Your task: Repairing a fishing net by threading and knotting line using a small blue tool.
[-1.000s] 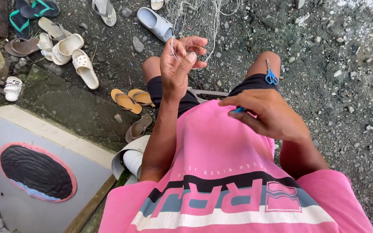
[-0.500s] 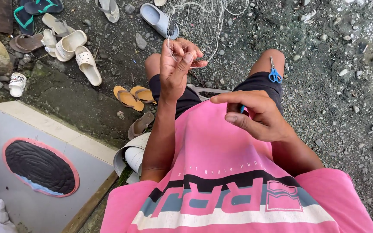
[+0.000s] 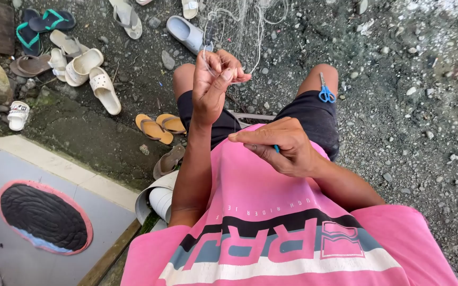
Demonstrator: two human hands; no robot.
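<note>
I sit in a pink shirt and dark shorts above a gravel ground. My left hand (image 3: 214, 82) is raised in front of my knees, its fingers pinched on the thin strands of a pale fishing net (image 3: 239, 24) that runs up and away. My right hand (image 3: 279, 145) rests against my shirt with fingers closed around a small blue tool (image 3: 276, 149), of which only a tip shows. Blue-handled scissors (image 3: 325, 92) lie on my right thigh, apart from both hands.
Several sandals and slippers lie scattered at the upper left, with an orange pair (image 3: 157, 126) near my left leg. A grey tiled slab (image 3: 54, 180) with a dark oval mat (image 3: 43, 216) is at the lower left. A white pipe piece (image 3: 157, 198) sits beside my hip.
My right hand has drawn back toward my shirt, pulling the line. My left hand keeps its pinch on the net and has shifted only slightly.
</note>
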